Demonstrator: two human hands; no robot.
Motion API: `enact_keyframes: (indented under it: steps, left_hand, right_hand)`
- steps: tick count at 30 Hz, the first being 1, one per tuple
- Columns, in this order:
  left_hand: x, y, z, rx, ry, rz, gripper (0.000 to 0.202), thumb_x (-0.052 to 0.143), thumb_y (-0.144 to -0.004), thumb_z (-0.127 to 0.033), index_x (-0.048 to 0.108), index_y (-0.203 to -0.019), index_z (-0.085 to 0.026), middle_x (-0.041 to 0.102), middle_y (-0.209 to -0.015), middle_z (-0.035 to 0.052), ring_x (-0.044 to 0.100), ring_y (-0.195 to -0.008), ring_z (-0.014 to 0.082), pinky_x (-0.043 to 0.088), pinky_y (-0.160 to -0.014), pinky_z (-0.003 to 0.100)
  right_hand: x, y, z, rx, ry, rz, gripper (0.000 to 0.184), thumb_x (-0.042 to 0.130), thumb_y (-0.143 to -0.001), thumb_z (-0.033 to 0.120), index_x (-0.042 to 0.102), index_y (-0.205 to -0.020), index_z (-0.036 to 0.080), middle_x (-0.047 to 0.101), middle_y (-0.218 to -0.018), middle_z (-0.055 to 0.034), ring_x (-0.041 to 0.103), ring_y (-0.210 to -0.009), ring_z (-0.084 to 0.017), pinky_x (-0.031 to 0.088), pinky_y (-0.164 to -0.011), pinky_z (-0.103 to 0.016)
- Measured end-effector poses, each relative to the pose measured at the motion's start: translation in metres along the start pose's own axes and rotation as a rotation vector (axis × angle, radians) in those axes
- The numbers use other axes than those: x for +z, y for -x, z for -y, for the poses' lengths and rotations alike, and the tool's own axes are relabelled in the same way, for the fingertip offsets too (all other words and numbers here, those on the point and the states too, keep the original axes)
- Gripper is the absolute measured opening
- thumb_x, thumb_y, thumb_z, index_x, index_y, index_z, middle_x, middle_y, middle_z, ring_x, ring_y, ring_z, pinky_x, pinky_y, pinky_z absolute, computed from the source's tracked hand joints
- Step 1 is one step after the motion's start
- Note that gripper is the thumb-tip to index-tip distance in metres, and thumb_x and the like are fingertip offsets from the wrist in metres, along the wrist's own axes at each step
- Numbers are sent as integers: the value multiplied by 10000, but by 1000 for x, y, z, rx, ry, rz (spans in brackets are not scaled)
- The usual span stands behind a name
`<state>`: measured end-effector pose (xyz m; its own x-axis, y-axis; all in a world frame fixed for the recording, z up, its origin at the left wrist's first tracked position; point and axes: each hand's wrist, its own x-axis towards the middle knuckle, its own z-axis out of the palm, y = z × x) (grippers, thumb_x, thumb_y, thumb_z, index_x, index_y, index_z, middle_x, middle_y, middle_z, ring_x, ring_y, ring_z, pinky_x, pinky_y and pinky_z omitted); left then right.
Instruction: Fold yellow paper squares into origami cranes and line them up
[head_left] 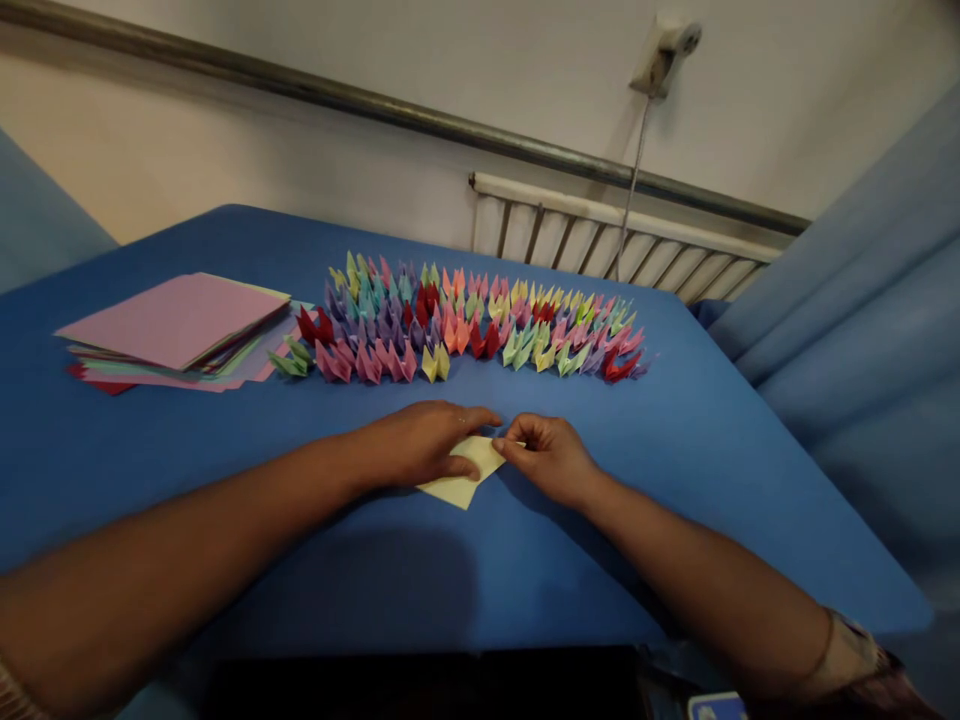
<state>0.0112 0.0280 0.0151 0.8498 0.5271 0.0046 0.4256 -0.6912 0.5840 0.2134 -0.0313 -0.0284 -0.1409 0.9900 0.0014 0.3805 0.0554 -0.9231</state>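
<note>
A folded sheet of pale yellow origami paper (459, 490) lies on the blue table in front of me, one pointed end toward the near edge. My left hand (431, 440) rests over its left part, thumb stretched across the paper and index finger reaching along its far side, the two spread apart. At the paper's right corner, my right hand (551, 455) pinches the edge between thumb and curled fingers. Part of the sheet is hidden beneath my left hand. Beyond both hands stand rows of small folded paper cranes (457, 328) in many colours.
A stack of coloured paper sheets (180, 320), pink on top, lies at the left of the blue table (360, 600). Behind the table are a wall pipe (375, 102) and a radiator (585, 225). A blue curtain (870, 300) hangs along the right side.
</note>
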Motion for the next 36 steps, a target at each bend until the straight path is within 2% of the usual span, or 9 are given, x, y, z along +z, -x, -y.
enact_keyframes:
  steps: [3,7,10,14,17,20,24,30,36]
  left_hand:
    - [4,2,-1,133,-106,-101,437,681,-815,-356,585,-1228,-250,646,-1147,74,557,-1067,261,367,-945,372]
    - [10,4,-13,146,-165,-83,218,572,-892,-284,624,-1093,-217,616,-1088,72,547,-1003,236,391,-910,363]
    - [15,5,-19,108,-138,-21,165,518,-913,-234,627,-1032,-200,601,-981,51,565,-901,198,424,-818,310]
    - [20,2,-16,81,-158,-2,162,523,-912,-228,632,-1029,-208,589,-1009,44,563,-923,190,429,-814,296]
    - [22,0,-14,68,-182,8,167,518,-919,-230,632,-1037,-204,589,-1023,46,559,-939,193,435,-817,301]
    - [22,1,-16,65,-209,0,168,528,-923,-250,633,-1043,-198,592,-1041,51,557,-956,198,440,-833,311]
    - [21,4,-22,70,-251,15,268,639,-866,-349,631,-1089,-201,593,-1091,65,552,-987,221,455,-845,325]
    - [19,-1,-17,91,-397,-39,220,509,-941,-242,635,-1104,-163,615,-1096,90,551,-975,224,444,-902,377]
    - [17,-8,-8,81,-315,-101,233,499,-956,-285,657,-1084,-172,630,-1105,69,556,-1012,209,429,-930,362]
  right_hand:
    - [-9,0,4,-11,296,-38,248,636,-809,374,572,-628,217,538,-552,32,421,-505,-110,250,-503,-260]
    - [-23,1,8,-44,546,-36,228,683,-797,392,591,-684,216,576,-595,16,440,-528,-117,238,-517,-273]
    - [-35,-2,2,-61,481,70,173,694,-801,361,613,-771,211,602,-654,21,475,-560,-113,291,-528,-254]
    - [-52,-3,-2,-111,291,282,118,605,-880,299,641,-908,190,632,-747,15,543,-646,-114,406,-605,-239]
    - [-58,11,2,-221,398,281,159,561,-909,244,652,-1027,186,646,-899,-29,581,-814,-149,457,-757,-286]
    - [-59,32,4,-309,454,223,252,519,-923,173,612,-1157,175,621,-1053,-75,570,-962,-169,459,-886,-322]
    - [-53,50,2,-348,607,204,398,502,-923,140,536,-1315,205,571,-1191,-98,531,-1048,-194,450,-941,-364]
    - [-38,49,7,-310,847,180,421,481,-954,229,502,-1375,227,557,-1248,-115,513,-1070,-247,444,-933,-438]
    - [-32,40,7,-276,900,97,454,492,-953,328,487,-1392,215,550,-1248,-133,501,-1083,-272,436,-922,-458]
